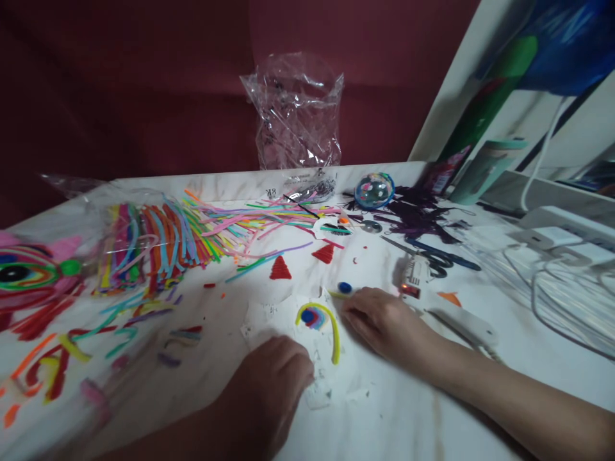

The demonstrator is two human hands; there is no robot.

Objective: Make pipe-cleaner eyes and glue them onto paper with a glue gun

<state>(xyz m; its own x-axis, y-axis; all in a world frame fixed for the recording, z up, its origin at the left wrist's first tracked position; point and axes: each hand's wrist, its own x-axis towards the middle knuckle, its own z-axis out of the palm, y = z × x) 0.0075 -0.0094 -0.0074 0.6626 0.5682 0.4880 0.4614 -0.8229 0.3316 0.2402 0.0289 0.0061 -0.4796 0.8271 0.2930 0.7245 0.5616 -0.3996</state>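
A white paper piece (269, 317) lies on the table with a small arch design (318, 318) of yellow, blue and red strips stuck on it. My left hand (273, 378) rests closed on the paper's near edge, fingers curled under. To the right of the arch lies my right hand (379, 317), its fingers bent and touching a short yellow strip (337, 294) beside a blue blob (344, 287). Whether it grips the strip is hidden.
A heap of coloured strips (192, 237) spills from a clear bag at the left. Two red ribbed triangles (280, 269) lie mid-table. Scissors (435, 259), a glue gun (461, 323), a clear ball (374, 190), dark purple scraps (418, 211), cables (552, 282) and a standing plastic bag (298, 121) surround them.
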